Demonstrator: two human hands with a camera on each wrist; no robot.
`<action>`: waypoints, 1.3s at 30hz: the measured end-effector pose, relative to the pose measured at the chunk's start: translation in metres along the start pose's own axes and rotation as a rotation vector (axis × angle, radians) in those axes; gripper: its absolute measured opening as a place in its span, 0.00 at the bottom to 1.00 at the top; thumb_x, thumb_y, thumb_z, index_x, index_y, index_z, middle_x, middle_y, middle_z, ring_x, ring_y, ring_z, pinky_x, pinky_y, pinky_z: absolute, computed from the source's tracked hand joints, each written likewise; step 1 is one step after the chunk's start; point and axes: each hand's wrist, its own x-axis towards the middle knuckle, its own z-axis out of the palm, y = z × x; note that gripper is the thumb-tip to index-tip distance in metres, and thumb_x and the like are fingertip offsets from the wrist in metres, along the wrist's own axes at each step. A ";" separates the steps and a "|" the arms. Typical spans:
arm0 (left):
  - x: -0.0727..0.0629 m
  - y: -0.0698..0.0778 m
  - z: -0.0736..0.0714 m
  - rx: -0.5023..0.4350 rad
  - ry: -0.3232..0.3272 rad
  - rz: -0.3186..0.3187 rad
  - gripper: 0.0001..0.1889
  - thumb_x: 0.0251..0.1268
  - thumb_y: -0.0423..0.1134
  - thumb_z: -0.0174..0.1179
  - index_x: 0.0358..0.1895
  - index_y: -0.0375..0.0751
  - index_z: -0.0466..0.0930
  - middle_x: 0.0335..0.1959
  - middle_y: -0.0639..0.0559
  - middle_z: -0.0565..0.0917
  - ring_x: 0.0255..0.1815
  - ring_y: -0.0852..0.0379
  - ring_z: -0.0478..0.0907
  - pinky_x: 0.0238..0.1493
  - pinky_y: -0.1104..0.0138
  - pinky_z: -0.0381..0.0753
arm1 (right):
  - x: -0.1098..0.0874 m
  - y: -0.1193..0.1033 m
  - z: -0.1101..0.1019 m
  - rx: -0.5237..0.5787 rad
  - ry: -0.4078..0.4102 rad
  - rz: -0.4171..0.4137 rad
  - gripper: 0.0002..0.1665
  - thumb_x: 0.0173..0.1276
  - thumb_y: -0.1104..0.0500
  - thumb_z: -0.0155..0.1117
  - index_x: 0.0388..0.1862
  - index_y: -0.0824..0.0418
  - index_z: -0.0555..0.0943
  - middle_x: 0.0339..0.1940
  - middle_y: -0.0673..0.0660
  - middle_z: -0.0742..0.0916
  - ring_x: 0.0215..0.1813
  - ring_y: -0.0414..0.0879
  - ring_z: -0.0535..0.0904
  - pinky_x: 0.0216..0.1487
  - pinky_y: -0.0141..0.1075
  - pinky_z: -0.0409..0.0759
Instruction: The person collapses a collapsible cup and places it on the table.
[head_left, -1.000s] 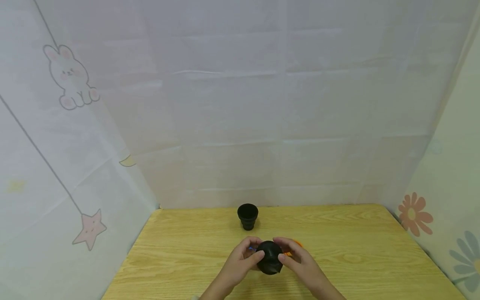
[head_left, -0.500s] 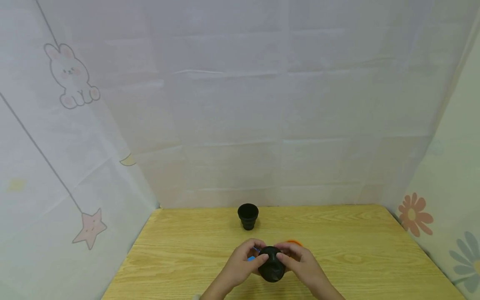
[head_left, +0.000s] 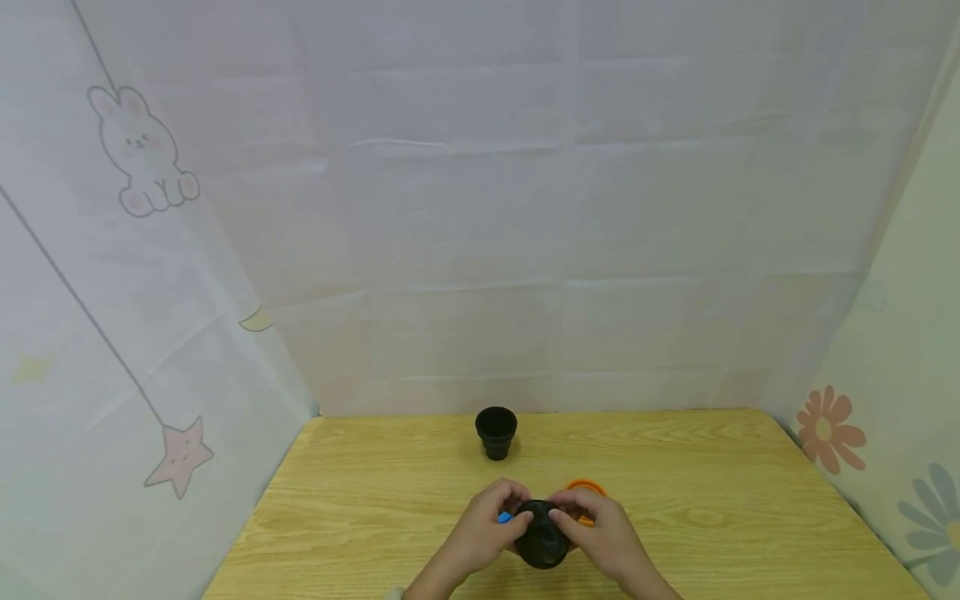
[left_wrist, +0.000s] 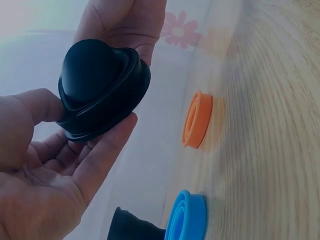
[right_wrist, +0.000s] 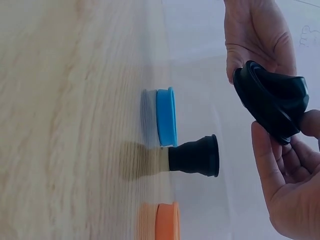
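Both hands hold a black collapsible cup (head_left: 542, 543), raised above the table. My left hand (head_left: 486, 527) grips its left side, thumb on the near face and fingers behind. On the other side my right hand (head_left: 597, 530) pinches it the same way. In the left wrist view the held cup (left_wrist: 97, 87) is partly folded, with a rounded bulge beside a thick ridged rim. The right wrist view shows a dented, pushed-in wall on the cup (right_wrist: 272, 97). Fingers cover part of the rim.
A second black cup (head_left: 496, 433), extended, stands upright toward the back of the wooden table (head_left: 360, 492). Two flattened collapsible cups lie beyond the hands: a blue one (right_wrist: 166, 117) at left and an orange one (left_wrist: 197, 120) at right. Printed sheets hang behind and beside the table.
The held cup has come slightly lower and nearer with both hands, and its outline has changed from round to dented and flatter. Both thumbs have shifted over it. The standing cup has not moved.
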 end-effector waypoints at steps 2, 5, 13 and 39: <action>0.001 -0.001 0.001 -0.001 0.006 0.004 0.08 0.72 0.37 0.61 0.49 0.40 0.79 0.42 0.51 0.77 0.41 0.60 0.75 0.30 0.70 0.84 | 0.000 -0.001 0.001 -0.023 0.020 -0.012 0.15 0.70 0.54 0.69 0.51 0.61 0.85 0.41 0.55 0.88 0.41 0.41 0.83 0.31 0.35 0.86; 0.002 -0.002 0.003 -0.006 0.017 0.000 0.07 0.70 0.36 0.60 0.48 0.40 0.80 0.41 0.52 0.78 0.40 0.60 0.75 0.28 0.69 0.84 | 0.000 0.000 0.001 -0.049 0.042 -0.017 0.14 0.70 0.53 0.70 0.50 0.59 0.86 0.41 0.54 0.89 0.41 0.40 0.83 0.30 0.36 0.86; 0.000 -0.001 0.002 -0.149 -0.006 -0.033 0.12 0.76 0.41 0.58 0.53 0.38 0.78 0.45 0.49 0.82 0.44 0.54 0.82 0.36 0.60 0.88 | 0.002 0.003 -0.005 0.089 -0.046 0.047 0.24 0.74 0.48 0.64 0.60 0.64 0.81 0.52 0.60 0.87 0.45 0.47 0.85 0.38 0.38 0.87; -0.003 0.000 0.002 -0.357 -0.023 -0.076 0.19 0.79 0.41 0.53 0.64 0.34 0.69 0.53 0.43 0.75 0.53 0.48 0.79 0.43 0.53 0.88 | 0.001 0.006 -0.012 0.272 -0.158 0.069 0.31 0.79 0.53 0.58 0.72 0.69 0.68 0.60 0.63 0.81 0.53 0.51 0.83 0.51 0.41 0.85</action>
